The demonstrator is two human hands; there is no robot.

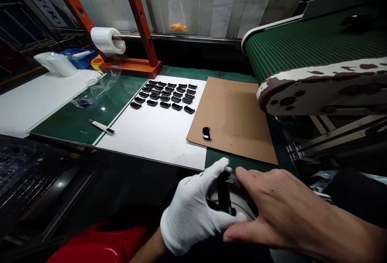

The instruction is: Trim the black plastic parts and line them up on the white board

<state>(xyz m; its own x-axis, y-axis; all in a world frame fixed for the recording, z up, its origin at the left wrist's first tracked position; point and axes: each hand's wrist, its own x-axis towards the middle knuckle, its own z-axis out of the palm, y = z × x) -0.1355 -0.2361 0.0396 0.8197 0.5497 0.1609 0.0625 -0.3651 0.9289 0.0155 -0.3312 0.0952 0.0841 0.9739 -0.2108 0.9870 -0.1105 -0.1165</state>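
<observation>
My left hand (pixel 196 204), in a white glove, grips a narrow black plastic part (pixel 224 194) between its thumb and fingers, just off the table's front edge. Bare and curled around the right side of the same part, my right hand (pixel 281 206) has its index finger near the upper end and its thumb near the lower end. A small greyish piece by the index fingertip is too unclear to name. Beyond the hands, one black part (pixel 206 133) lies on a brown cardboard sheet (pixel 238 110). Several similar black parts (pixel 165 94) lie in rows on a white sheet (pixel 145 134).
A white-handled knife (pixel 102 127) rests left of the rows. Behind it, an orange stand (pixel 130 67) carries a clear film roll (pixel 107 40). A green conveyor belt (pixel 305 41) juts in from the right above table height. A red stool (pixel 99 243) is at lower left.
</observation>
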